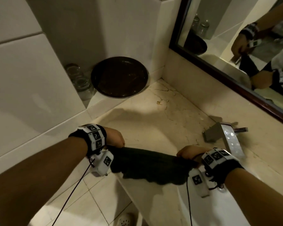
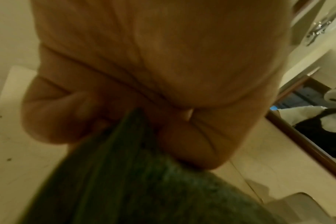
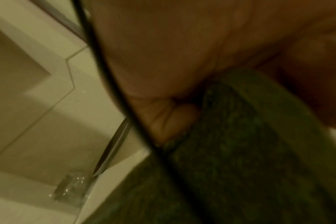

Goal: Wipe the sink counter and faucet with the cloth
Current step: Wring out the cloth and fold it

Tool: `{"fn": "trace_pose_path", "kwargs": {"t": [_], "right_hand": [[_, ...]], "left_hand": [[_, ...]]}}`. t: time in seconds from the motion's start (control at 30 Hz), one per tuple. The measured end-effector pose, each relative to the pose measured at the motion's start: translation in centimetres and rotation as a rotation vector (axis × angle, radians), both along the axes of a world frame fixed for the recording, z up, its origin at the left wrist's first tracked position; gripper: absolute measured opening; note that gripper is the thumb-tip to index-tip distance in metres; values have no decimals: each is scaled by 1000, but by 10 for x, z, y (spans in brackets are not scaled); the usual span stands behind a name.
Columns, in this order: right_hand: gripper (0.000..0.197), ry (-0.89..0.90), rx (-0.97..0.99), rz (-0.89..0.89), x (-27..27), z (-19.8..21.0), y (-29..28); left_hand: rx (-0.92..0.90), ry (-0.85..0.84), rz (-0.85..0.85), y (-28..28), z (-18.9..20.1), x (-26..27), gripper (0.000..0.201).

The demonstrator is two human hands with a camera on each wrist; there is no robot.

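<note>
A dark green cloth (image 1: pixel 151 165) hangs stretched between my two hands just above the front edge of the beige marble counter (image 1: pixel 155 121). My left hand (image 1: pixel 115 138) grips its left end in a closed fist, seen close up with the cloth (image 2: pixel 125 174) running out from under the curled fingers (image 2: pixel 192 148). My right hand (image 1: pixel 189 153) grips the right end of the cloth (image 3: pixel 240 151). The square chrome faucet (image 1: pixel 227 137) stands on the counter just beyond my right hand.
A dark round plate (image 1: pixel 119 77) and glass jars (image 1: pixel 79 79) sit on a raised ledge in the back left corner. A dark-framed mirror (image 1: pixel 235 46) runs along the right wall. Tiled floor (image 1: pixel 91 201) and a white shoe (image 1: pixel 126 221) lie below the counter edge.
</note>
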State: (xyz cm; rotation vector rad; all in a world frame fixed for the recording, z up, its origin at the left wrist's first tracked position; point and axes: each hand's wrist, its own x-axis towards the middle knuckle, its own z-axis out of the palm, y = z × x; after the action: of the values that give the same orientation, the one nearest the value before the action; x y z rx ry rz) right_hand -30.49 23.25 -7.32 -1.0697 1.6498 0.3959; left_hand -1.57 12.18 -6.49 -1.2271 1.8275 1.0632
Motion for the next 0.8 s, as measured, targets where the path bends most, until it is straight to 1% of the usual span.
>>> {"fn": "trace_pose_path", "kwargs": {"t": [0.03,0.1,0.17,0.2,0.3,0.37,0.43,0.47,0.53,0.6,0.63,0.73,0.8], "right_hand": [[18,4,-40,21,-2,0,-2],[21,81,-211,78,-5,-5,-6],[24,168,-401,58,-6,-15,-6],[25,201,-465,26,-6,-20,-6],[22,226,-586,-19,-3,-36,0],[19,204,-643,-35,-2,-39,7],[19,154,-613,-7,-5,-40,15],[19,117,-545,55,-5,-41,20],[21,51,-365,214,-4,-43,29],[24,39,-286,308,0,-46,37],[24,54,-310,318,2,-48,38],[22,127,-505,279,7,-49,37],[23,121,-628,234,16,-50,32]], "left_hand": [[-46,8,-7,-3,1,1,16],[-200,39,-33,-9,-2,1,22],[-357,89,-22,-11,-9,0,25],[-430,118,-3,-10,-13,-1,25],[-581,158,64,-1,-26,1,26],[-654,165,26,6,-31,6,25],[-658,167,-42,11,-35,13,23],[-621,152,-96,14,-38,17,22],[-527,16,-217,22,-48,22,22],[-477,-110,-210,28,-60,28,30],[-492,-101,-176,30,-64,30,31],[-654,80,-104,33,-65,27,25],[-661,164,-78,38,-61,15,28]]}}
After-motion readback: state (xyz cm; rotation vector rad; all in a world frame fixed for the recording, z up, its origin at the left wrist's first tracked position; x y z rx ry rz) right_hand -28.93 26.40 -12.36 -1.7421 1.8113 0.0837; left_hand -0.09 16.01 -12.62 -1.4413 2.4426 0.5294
